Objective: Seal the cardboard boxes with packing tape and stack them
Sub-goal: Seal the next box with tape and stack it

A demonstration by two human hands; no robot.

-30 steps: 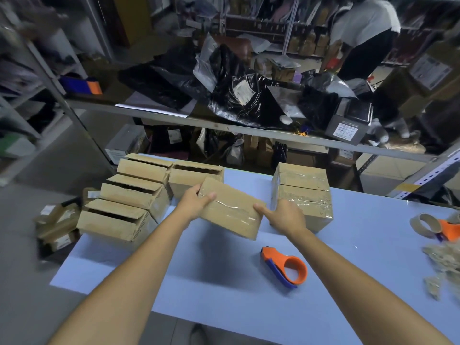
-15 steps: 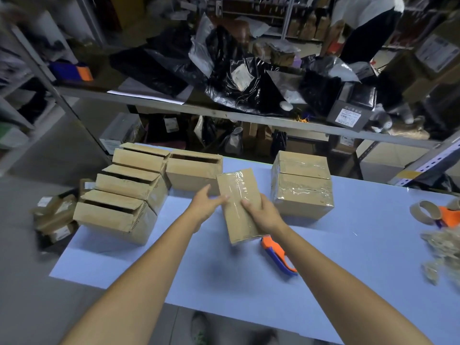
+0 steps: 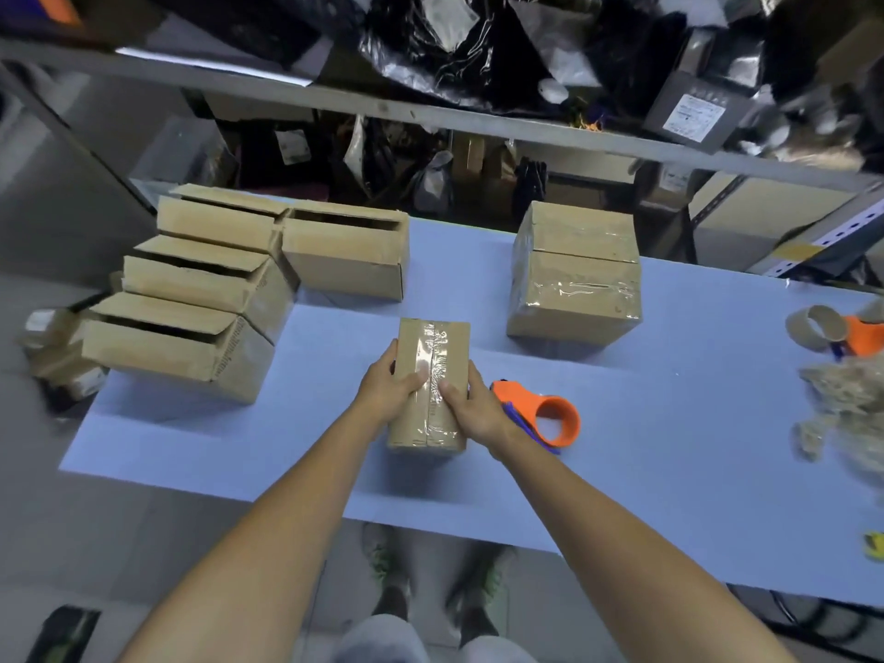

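A small cardboard box [image 3: 433,346] with clear tape along its top seam stands lengthwise on the blue table [image 3: 669,471] in front of me. My left hand [image 3: 390,390] grips its left side, thumb on the taped top. My right hand [image 3: 471,404] grips the right side, thumb on the tape. An orange tape dispenser [image 3: 543,416] lies just right of my right hand. A stack of two taped boxes [image 3: 576,275] stands behind it to the right. Several untaped boxes [image 3: 201,299] with loose flaps sit at the left.
A second orange dispenser with a brown tape roll [image 3: 839,332] lies at the far right edge, next to crumpled tape scraps [image 3: 846,404]. A metal shelf [image 3: 430,117] with black bags runs behind the table. My feet show below the table's near edge.
The box in my hands was turned from crosswise to lengthwise and lowered toward me onto the table. My view has tilted downward.
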